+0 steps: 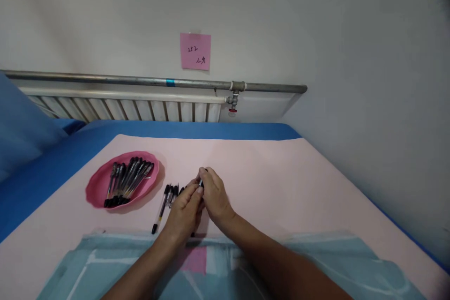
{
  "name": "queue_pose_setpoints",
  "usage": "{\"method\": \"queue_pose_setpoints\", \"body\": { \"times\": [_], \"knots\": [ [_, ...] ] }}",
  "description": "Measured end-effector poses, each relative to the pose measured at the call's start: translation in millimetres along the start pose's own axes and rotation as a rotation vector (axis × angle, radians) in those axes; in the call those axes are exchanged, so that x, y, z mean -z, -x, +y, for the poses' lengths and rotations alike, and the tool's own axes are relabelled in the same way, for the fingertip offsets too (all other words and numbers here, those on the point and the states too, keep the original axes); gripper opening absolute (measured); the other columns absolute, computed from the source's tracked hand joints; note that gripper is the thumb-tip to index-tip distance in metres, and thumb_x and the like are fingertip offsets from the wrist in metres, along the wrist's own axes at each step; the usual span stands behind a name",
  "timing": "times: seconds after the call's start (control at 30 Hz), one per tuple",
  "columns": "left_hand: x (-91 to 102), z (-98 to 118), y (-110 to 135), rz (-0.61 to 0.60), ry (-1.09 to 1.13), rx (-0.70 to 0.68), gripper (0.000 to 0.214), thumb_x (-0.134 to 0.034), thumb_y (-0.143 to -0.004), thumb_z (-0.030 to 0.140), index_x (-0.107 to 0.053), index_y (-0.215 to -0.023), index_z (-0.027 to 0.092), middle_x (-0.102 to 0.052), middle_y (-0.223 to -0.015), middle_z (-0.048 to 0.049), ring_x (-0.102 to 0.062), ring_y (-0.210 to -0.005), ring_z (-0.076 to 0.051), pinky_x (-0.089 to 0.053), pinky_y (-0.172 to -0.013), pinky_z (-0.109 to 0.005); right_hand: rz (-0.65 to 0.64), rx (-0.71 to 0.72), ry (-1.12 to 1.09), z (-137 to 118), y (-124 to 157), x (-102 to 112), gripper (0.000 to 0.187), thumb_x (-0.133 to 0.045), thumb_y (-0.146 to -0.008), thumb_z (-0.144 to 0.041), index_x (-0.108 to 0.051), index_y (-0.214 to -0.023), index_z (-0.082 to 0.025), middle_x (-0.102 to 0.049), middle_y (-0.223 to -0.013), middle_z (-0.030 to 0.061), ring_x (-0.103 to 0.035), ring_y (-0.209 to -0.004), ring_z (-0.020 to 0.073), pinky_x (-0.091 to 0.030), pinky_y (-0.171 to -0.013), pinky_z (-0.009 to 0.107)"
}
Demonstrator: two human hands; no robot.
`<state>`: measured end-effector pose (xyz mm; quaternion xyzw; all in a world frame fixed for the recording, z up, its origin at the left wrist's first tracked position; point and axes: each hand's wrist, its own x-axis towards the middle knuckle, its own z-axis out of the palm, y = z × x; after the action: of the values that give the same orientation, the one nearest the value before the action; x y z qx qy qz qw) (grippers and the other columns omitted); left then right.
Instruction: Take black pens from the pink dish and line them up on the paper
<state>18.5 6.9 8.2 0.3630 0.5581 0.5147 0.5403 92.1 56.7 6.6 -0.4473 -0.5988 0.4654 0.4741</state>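
Head view: left hand and right hand together, fingers curled around dark pen, centre of dial. Loose pens beside left hand, nine o'clock. Pink tray farther out, nine o'clock, holding bunched pens. Work seems midway; which pens done, can't tell.

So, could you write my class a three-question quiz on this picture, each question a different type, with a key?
1. What lies inside the pink, wavy-rimmed oval dish?

2. True or false: the square pink paper note on the wall is above the grey metal pipe.

3. How are the person's bare left hand and bare right hand placed?
A) Far apart, both with nothing in them
B) Together, holding a slim, dark, partly hidden object
C) Both inside the dish

Key
1. Clear-barrelled pens with black ends
2. True
3. B
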Motion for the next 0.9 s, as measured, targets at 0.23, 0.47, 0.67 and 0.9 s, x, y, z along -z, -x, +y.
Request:
{"method": "queue_pose_setpoints", "body": {
  "times": [0.23,0.47,0.67,0.9],
  "knots": [
    [-1.4,-2,-3,-0.120,0.000,-0.006,0.049,-0.052,-0.069,0.056,-0.054,-0.102,0.020,-0.030,-0.045,0.0103,-0.021,-0.034,-0.005,-0.014,-0.034,-0.018,-0.005,0.019,-0.213,-7,-5,7,0.025,-0.038,-0.084,-0.036,-0.046,-0.068,-0.019,-0.053,-0.065,-0.0011,-0.052,-0.063,0.0122,-0.044,-0.067,0.026],
    [-1.3,-30,1,-0.198,-0.183,-0.249,0.038,-0.046,-0.078,0.050,-0.059,-0.091,0.017,-0.036,-0.049,0.0074,-0.031,-0.042,-0.006,-0.022,-0.040,-0.017,0.247,0.097,-0.437,-19,3,56,0.017,-0.048,-0.078,-0.036,-0.049,-0.075,-0.019,-0.056,-0.070,-0.0010,-0.050,-0.050,0.0082,-0.043,-0.048,0.022],
    [-6.5,-27,15,-0.190,-0.039,-0.051,0.044,-0.046,-0.074,0.053,-0.054,-0.098,0.017,-0.036,-0.048,0.0096,-0.019,-0.032,-0.003,-0.010,-0.033,-0.017,0.226,-0.158,-0.431,12,53,86,0.014,-0.053,-0.070,-0.034,-0.049,-0.075,-0.021,-0.047,-0.054,-0.0088,-0.023,-0.030,0.0011,-0.013,-0.029,0.014],
    [-8.3,-39,35,-0.155,-0.009,-0.076,0.039,-0.056,-0.067,0.050,-0.056,-0.085,0.015,-0.040,-0.047,0.0085,-0.025,-0.033,-0.003,-0.012,-0.034,-0.016,0.217,-0.150,-0.390,21,58,84,0.014,-0.054,-0.066,-0.032,-0.049,-0.068,-0.019,-0.046,-0.050,-0.0086,-0.026,-0.029,0.0012,-0.016,-0.028,0.015]
  ]
}}
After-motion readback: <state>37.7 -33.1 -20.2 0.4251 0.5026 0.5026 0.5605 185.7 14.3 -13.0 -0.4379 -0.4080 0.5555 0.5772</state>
